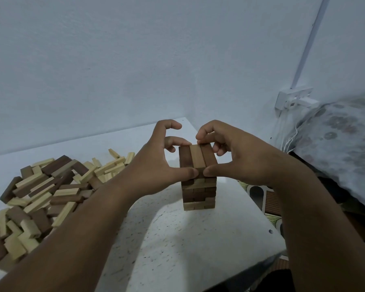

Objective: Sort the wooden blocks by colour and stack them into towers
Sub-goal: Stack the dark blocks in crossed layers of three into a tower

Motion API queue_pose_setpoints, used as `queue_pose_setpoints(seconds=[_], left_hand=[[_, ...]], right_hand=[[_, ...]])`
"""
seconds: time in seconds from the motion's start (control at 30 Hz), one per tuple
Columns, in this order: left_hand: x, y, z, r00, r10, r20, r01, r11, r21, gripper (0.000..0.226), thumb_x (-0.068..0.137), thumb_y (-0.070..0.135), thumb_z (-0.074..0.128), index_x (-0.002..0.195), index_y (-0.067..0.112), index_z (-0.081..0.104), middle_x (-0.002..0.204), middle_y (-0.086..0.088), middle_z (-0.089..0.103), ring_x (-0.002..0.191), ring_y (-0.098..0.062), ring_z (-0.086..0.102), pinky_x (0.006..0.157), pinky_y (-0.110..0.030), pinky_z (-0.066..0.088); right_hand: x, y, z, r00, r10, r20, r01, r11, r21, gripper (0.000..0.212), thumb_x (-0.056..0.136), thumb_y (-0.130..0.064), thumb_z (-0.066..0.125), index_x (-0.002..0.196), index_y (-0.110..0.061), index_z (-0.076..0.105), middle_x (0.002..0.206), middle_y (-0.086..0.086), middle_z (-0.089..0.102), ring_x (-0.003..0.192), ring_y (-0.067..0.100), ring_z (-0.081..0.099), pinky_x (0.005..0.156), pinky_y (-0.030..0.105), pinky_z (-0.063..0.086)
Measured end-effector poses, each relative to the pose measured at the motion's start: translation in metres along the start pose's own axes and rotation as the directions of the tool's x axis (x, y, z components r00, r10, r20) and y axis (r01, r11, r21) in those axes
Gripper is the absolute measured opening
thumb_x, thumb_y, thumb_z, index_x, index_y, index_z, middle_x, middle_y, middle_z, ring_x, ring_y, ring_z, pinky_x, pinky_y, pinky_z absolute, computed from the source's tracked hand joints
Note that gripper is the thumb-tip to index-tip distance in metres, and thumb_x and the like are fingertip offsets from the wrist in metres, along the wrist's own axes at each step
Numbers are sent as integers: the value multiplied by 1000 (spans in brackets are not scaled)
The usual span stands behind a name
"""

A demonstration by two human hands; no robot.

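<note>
Two bare forearms are seen reaching in from the near edge of a white speckled table (177, 239) toward a tower (199, 186) of wooden blocks built near the table's right side. The tower is made of crossed layers, mostly dark brown with some paler blocks mixed in and a pale bottom layer. Its top layer (197, 155) is formed by three blocks laid side by side, a light one between two dark ones. The left hand (162, 163) is set against the tower's left side, its thumb pressed to the near end of the top layer and a curled finger touching the far left corner. The right hand (236, 152) is closed around the top layer from the right, with the thumb on the near end and the fingertips pinching the far end. Left of the tower, a loose pile of blocks (42, 197), light and dark jumbled together, is spread across the table. Right of the tower, beyond the table's edge, a patterned cloth (341, 144) is seen. Behind the tower, a pale wall (135, 60) is shown, with a white wall socket (293, 98) to the right.
</note>
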State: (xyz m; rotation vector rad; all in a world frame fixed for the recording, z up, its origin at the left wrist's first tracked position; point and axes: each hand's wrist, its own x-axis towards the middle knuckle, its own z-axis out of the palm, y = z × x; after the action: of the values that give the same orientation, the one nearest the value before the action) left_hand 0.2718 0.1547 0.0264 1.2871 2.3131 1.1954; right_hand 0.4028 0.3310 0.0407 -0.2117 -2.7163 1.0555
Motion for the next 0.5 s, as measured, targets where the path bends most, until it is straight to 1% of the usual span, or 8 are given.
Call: queue_pose_setpoints(seconds=[0.13, 0.23, 0.33, 0.4, 0.5], left_hand=[[0, -1, 0, 1000, 7, 5, -7, 1000, 6, 84, 72, 32, 85, 131, 41, 26, 117, 24, 62, 109, -1, 51, 79, -17, 36], [-1, -2, 0, 1000, 10, 7, -10, 1000, 7, 86, 72, 34, 85, 134, 41, 25, 120, 25, 61, 111, -2, 51, 82, -17, 37], [0, -3, 1, 1000, 20, 4, -20, 1000, 13, 89, 72, 36, 85, 137, 42, 24, 122, 25, 60, 112, -2, 51, 83, -17, 37], [0, -4, 0, 1000, 30, 3, -30, 999, 16, 93, 71, 37, 86, 138, 44, 23, 125, 26, 58, 114, -2, 50, 85, -18, 38], [0, -5, -2, 999, 52, 3, -52, 998, 21, 99, 68, 40, 88, 139, 50, 20, 133, 28, 50, 118, 1, 46, 88, -23, 39]], right_hand=[[1, 0, 0, 1000, 4, 6, -4, 1000, 3, 58, 76, -28, 83, 116, -45, 46, 115, -23, 58, 90, 5, 51, 77, 21, 45], [0, 0, 0, 1000, 2, 2, -2, 1000, -18, 56, 77, -31, 83, 116, -46, 45, 116, -26, 57, 98, 1, 51, 77, 18, 42], [0, 1, -1, 1000, -3, -8, 3, 999, -42, 58, 75, -33, 83, 117, -47, 46, 120, -27, 56, 103, 0, 52, 80, 24, 45], [0, 1, -1, 1000, 0, -4, 0, 999, -42, 60, 74, -34, 84, 118, -48, 46, 125, -26, 55, 106, 0, 52, 82, 26, 44], [-2, 0, -2, 1000, -5, -7, 4, 998, -56, 66, 74, -37, 84, 123, -50, 43, 132, -25, 52, 108, -1, 51, 83, 23, 44]])
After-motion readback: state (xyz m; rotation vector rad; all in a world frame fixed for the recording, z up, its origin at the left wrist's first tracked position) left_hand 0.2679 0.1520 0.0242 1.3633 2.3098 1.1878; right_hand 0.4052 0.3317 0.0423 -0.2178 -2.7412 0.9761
